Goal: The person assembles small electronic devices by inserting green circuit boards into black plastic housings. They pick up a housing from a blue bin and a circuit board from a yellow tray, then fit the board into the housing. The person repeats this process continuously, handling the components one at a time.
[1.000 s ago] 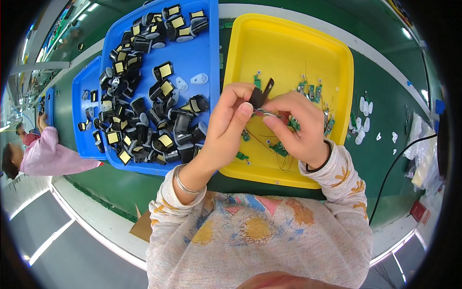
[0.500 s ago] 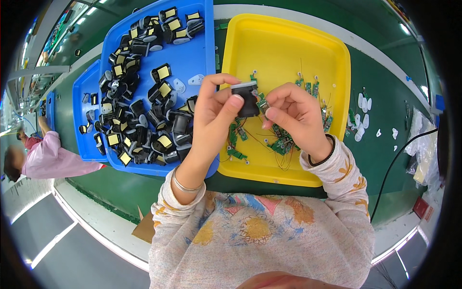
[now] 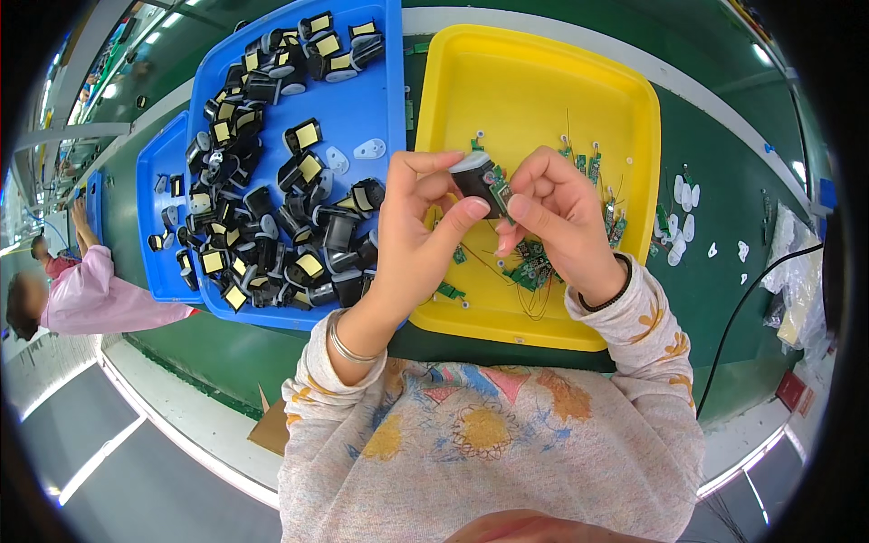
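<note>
Over the yellow tray point(image 3: 534, 54), my left hand point(image 3: 421, 213) grips a black plastic housing point(image 3: 471, 184) with a grey end cap, tilted, between thumb and fingers. My right hand point(image 3: 557, 213) pinches a small green circuit board point(image 3: 497, 188), which lies against the housing's right side. Whether the board sits inside the housing or only touches it, I cannot tell. Below my hands, a heap of green circuit boards with thin wires point(image 3: 532, 267) lies in the yellow tray. To the left, a blue tray point(image 3: 362, 118) holds many similar black housings point(image 3: 308, 167), some with cream pads.
A smaller blue tray point(image 3: 156, 271) stands farther left. Loose white plates point(image 3: 686, 195) lie on the green table right of the yellow tray. A black cable point(image 3: 724, 335) and clear plastic bags point(image 3: 795, 271) are at the far right. A person in pink point(image 3: 109, 294) works at the left.
The housing has turned, so its cap now tilts up to the left. The circuit board has come up against its side. Both hands are closer together.
</note>
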The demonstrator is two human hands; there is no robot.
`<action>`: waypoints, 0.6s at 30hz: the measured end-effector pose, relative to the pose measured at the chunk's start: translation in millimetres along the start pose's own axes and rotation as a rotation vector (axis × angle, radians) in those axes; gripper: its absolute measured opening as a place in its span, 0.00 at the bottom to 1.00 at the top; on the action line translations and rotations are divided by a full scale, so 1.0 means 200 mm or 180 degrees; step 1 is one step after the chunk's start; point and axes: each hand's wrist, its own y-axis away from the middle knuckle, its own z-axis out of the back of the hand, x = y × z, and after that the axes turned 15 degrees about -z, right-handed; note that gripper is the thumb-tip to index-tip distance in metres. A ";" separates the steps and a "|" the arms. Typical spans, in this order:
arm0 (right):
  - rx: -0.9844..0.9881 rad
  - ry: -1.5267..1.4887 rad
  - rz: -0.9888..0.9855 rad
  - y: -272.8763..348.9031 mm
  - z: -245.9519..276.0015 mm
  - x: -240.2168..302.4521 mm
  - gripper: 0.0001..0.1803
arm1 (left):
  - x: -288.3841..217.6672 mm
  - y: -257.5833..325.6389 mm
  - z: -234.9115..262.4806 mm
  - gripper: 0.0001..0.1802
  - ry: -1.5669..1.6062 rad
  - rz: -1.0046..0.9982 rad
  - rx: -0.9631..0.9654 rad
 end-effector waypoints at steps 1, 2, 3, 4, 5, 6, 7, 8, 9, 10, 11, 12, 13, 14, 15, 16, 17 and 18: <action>0.0027 -0.0025 -0.0019 0.00 0.00 0.00 0.07 | 0.00 0.00 -0.01 0.21 0.0046 -0.0001 -0.0022; 0.0015 -0.0050 -0.0038 0.00 0.00 0.00 0.07 | 0.00 0.00 -0.01 0.21 0.0092 -0.0002 -0.0043; 0.0004 -0.0076 -0.0055 0.00 0.00 0.00 0.07 | 0.00 0.00 -0.01 0.20 0.0137 -0.0003 -0.0065; -0.0007 -0.0102 -0.0073 0.00 -0.01 0.00 0.07 | 0.00 0.00 -0.01 0.20 0.0061 -0.0018 -0.0008; -0.0008 -0.0093 -0.0075 0.00 -0.01 0.00 0.07 | 0.01 0.00 0.00 0.20 -0.0014 -0.0033 0.0049; -0.0008 -0.0083 -0.0079 0.00 -0.01 0.01 0.07 | 0.01 0.01 0.01 0.20 -0.0090 -0.0049 0.0103; -0.0007 -0.0072 -0.0083 0.00 -0.01 0.01 0.07 | 0.01 0.00 0.01 0.19 -0.0177 -0.0164 0.0100; -0.0008 -0.0008 -0.0156 0.00 -0.01 0.01 0.06 | 0.02 0.00 0.01 0.19 -0.0265 -0.0280 0.0097; -0.0011 0.0056 -0.0230 0.00 -0.01 0.02 0.06 | 0.02 0.00 0.01 0.19 -0.0352 -0.0394 0.0095; -0.0014 0.0120 -0.0304 0.00 -0.01 0.02 0.06 | 0.02 0.00 0.00 0.19 -0.0459 -0.0500 0.0104; -0.0019 0.0129 -0.0314 0.00 -0.01 0.01 0.07 | 0.01 0.00 0.00 0.19 -0.0566 -0.0606 0.0114; -0.0026 0.0137 -0.0321 0.00 0.00 0.01 0.07 | 0.01 0.00 0.00 0.19 -0.0673 -0.0712 0.0126; -0.0032 0.0145 -0.0329 0.00 0.00 0.01 0.07 | 0.01 0.00 0.00 0.19 -0.0769 -0.0741 0.0177; 0.0003 0.0136 -0.0356 0.01 0.00 0.01 0.07 | 0.01 0.00 0.01 0.20 -0.0864 -0.0769 0.0229; 0.0042 0.0130 -0.0384 0.01 0.01 0.01 0.07 | 0.01 0.00 0.01 0.20 -0.0960 -0.0801 0.0279; 0.0080 0.0124 -0.0411 0.01 0.01 0.01 0.06 | 0.01 0.00 0.01 0.21 -0.1018 -0.0931 0.0333; 0.0100 0.0169 -0.0340 0.01 0.00 0.01 0.06 | 0.02 0.00 0.02 0.21 -0.1075 -0.1063 0.0388; 0.0123 0.0213 -0.0268 0.01 0.00 -0.01 0.06 | 0.02 0.00 0.02 0.22 -0.1136 -0.1196 0.0443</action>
